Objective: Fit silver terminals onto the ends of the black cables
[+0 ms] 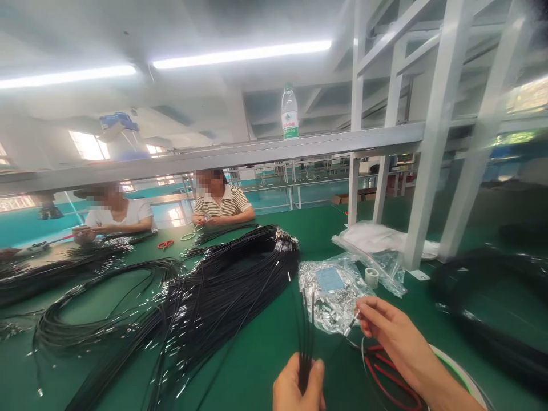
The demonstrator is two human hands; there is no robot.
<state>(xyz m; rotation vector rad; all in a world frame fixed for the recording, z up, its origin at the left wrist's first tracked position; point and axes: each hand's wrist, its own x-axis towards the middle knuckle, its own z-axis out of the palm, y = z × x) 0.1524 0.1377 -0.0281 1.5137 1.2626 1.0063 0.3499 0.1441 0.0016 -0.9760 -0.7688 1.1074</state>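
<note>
My left hand point(299, 383) is at the bottom middle, closed around a bundle of thin black cables point(305, 337) whose free ends point up and away from me. To its right, my right hand point(387, 328) pinches a small silvery metal piece point(351, 323) between thumb and fingertips; its exact kind is too small to make out. Just beyond both hands, a clear plastic bag point(312, 279) full of small shiny metal sleeves lies on the green table. Below my right wrist are red handles point(387, 379) of a tool, partly covered by the forearm.
Large heaps of black cables point(252, 285) with metal tips spread over the left. A tape roll point(371, 278) and plastic bags point(377, 245) lie near the white frame posts point(432, 142). A bottle point(290, 114) stands on the overhead beam. Two people point(222, 202) sit opposite.
</note>
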